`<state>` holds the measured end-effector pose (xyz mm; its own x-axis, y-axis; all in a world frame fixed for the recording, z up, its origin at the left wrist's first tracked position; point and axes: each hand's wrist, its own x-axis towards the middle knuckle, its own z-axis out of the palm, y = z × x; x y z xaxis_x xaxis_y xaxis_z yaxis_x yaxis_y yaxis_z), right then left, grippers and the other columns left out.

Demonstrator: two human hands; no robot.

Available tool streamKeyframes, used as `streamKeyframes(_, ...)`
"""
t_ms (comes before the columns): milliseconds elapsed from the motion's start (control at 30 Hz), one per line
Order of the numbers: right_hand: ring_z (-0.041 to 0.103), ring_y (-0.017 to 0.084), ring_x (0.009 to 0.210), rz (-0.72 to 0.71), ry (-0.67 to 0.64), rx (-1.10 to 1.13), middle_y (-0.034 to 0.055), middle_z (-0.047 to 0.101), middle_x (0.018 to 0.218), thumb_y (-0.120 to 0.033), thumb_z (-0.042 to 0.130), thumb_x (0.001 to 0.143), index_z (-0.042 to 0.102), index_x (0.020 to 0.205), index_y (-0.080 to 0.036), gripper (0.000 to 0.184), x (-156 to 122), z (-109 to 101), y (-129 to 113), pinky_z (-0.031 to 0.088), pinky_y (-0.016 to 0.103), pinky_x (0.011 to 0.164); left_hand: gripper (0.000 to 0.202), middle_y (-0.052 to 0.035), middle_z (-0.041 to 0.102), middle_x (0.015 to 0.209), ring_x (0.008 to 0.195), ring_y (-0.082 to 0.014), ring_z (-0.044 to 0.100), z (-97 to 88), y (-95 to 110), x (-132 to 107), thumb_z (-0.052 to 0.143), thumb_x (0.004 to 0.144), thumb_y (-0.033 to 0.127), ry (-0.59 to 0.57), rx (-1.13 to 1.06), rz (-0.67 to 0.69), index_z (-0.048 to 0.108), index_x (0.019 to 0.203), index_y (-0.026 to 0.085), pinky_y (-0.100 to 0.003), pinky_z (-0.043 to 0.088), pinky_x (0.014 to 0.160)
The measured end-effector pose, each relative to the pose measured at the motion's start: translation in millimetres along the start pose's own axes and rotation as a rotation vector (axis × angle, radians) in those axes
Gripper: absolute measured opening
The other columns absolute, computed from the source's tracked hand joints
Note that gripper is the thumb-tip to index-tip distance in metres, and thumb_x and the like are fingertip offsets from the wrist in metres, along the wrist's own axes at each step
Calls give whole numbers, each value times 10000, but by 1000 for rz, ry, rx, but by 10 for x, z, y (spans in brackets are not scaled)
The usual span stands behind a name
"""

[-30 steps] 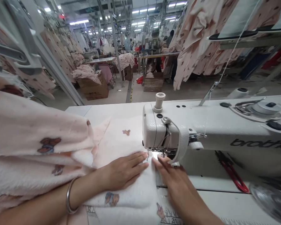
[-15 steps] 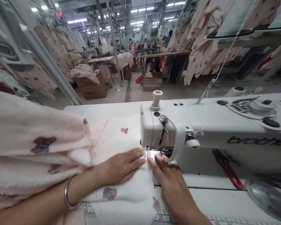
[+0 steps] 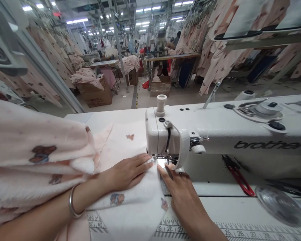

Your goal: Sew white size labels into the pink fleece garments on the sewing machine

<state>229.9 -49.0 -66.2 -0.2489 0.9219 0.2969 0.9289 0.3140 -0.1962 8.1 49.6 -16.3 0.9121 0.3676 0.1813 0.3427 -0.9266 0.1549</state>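
Observation:
A pale pink fleece cloth (image 3: 137, 214) printed with brown bears lies on the machine bed, its right edge running under the needle area of a white sewing machine (image 3: 175, 134). My left hand (image 3: 130, 170), with a silver bangle at the wrist, rests flat on the cloth, fingers stretched toward the presser foot. At the cloth's right edge is my right hand (image 3: 179, 187), index finger extended and fingertips close to the lit foot. A narrow dark sliver shows between its fingers; I cannot make out what it is. The machine's guard partly hides the other fingertips.
A bulky fold of the fleece (image 3: 57, 130) piles up at the left. Red-handled snips (image 3: 239, 177) and a clear round dish (image 3: 281, 206) lie right, beneath and before the machine arm. A printed ruler (image 3: 230, 231) runs along the front edge. Cartons (image 3: 97, 93) and hanging garments stand beyond.
The cloth has slid a little forward, away from me, under the foot. Both hands stay close to the needle area. The whole view has shifted slightly, moving the machine leftward in it.

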Motion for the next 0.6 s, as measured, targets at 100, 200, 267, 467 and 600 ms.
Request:
streamKeyframes(100,294,319,1290,15,-48,-17,110,352,1389,-47,423,761,356,1392,-215,657,5,-25,-31,435,474,974,371,-134,483,1335,1297,-232,402,-3,-32,28,393,941,216,-26,-13,-38,432,1298,122,-370,415,1068)
streamKeyframes(200,315,320,1278,16,-28,0,108,355,1379,-13,413,768,359,1386,-226,656,13,-48,-62,444,472,968,371,-124,481,1334,1297,-223,399,-7,-31,31,379,948,231,-23,-22,-62,422,1304,135,-360,423,1059)
streamKeyframes(267,343,324,1259,7,-20,11,117,379,1354,1,406,763,368,1380,-212,653,13,-76,-68,442,483,971,369,-118,481,1333,1299,-214,395,-4,-21,20,370,952,228,-10,-24,-60,416,1306,139,-355,412,1067)
streamKeyframes(467,383,267,1254,-170,125,-36,158,437,1325,76,294,777,400,1341,-77,593,-2,-141,-123,424,433,1008,372,-115,469,1340,1295,-203,397,2,9,28,359,949,221,18,-34,-43,397,1312,152,-362,402,1075)
streamKeyframes(600,434,304,1224,-160,255,-87,193,493,1292,-44,314,896,483,1265,-15,407,84,11,-490,470,452,943,457,-141,420,1386,1313,-224,379,-25,21,21,426,928,303,120,-14,-225,349,1350,145,-389,398,1081)
